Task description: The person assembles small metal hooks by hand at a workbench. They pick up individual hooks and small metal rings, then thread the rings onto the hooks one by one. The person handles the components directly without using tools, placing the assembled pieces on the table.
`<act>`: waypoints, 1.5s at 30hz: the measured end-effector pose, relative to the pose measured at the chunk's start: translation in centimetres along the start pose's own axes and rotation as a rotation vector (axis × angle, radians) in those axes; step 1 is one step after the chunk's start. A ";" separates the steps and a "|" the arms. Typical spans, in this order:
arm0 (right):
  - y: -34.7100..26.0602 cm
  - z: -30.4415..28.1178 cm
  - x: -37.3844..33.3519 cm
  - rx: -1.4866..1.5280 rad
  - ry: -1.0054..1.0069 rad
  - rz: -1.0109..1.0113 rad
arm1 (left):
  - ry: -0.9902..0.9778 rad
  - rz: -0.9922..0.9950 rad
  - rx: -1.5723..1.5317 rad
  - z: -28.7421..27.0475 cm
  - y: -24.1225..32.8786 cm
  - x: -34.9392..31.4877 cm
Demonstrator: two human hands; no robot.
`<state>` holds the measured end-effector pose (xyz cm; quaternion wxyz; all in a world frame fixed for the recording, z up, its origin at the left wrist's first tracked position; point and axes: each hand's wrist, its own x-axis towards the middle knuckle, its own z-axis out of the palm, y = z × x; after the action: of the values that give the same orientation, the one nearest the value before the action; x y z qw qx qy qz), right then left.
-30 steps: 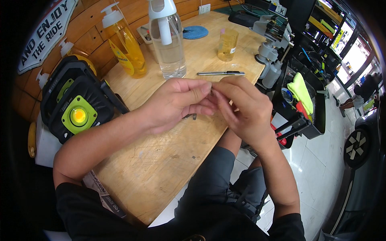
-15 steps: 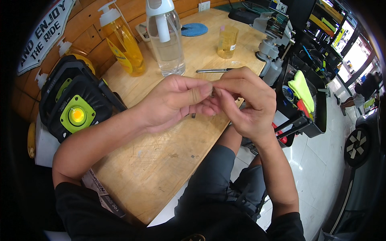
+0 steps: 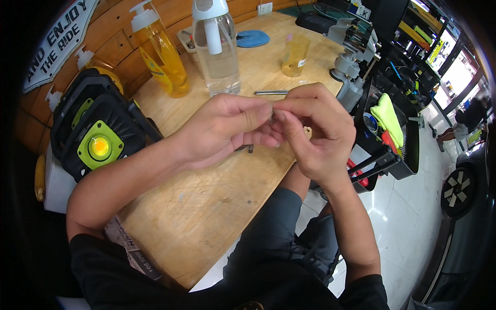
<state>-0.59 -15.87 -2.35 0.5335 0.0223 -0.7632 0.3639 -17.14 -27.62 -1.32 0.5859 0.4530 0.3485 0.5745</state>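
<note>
Above the wooden table [image 3: 206, 206], my left hand [image 3: 219, 129] and my right hand [image 3: 320, 132] meet fingertip to fingertip. Each pinches with thumb and index finger at a tiny dark piece [image 3: 273, 118], mostly hidden, whose kind I cannot make out. The other fingers of my left hand curl beneath it. Just beyond my hands lies a slim silver and dark pen-like stick [image 3: 269, 93], its right end hidden behind my right hand. A small dark object [image 3: 250, 149] rests on the tabletop below my left fingers, partly covered.
Behind my left hand stand a clear water bottle [image 3: 221, 70] and a pump bottle of yellow liquid [image 3: 164, 64]. Farther back are a yellow tumbler [image 3: 295, 58] and a blue round pad [image 3: 252, 39]. A work lamp [image 3: 99, 147] stands left; a black tool cart [image 3: 408, 155] stands right.
Both hands keep their pinch, with only slight shifts of the fingers. The whole view has moved a little, and more of the small dark object on the table shows.
</note>
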 end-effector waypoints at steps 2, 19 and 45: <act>-0.1 0.2 -0.1 0.008 0.008 0.005 | -0.003 -0.002 0.013 -0.1 -0.2 -0.1; -0.4 0.2 -0.1 -0.080 0.004 -0.024 | -0.031 -0.054 -0.036 0.1 0.4 -0.2; 0.9 1.3 -1.7 -0.073 0.046 0.185 | 0.222 -0.118 0.128 0.5 -0.4 0.0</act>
<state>-1.27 -16.59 -4.48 0.5154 -0.0761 -0.7624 0.3838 -16.50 -27.66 -1.49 0.5466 0.4019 0.4731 0.5620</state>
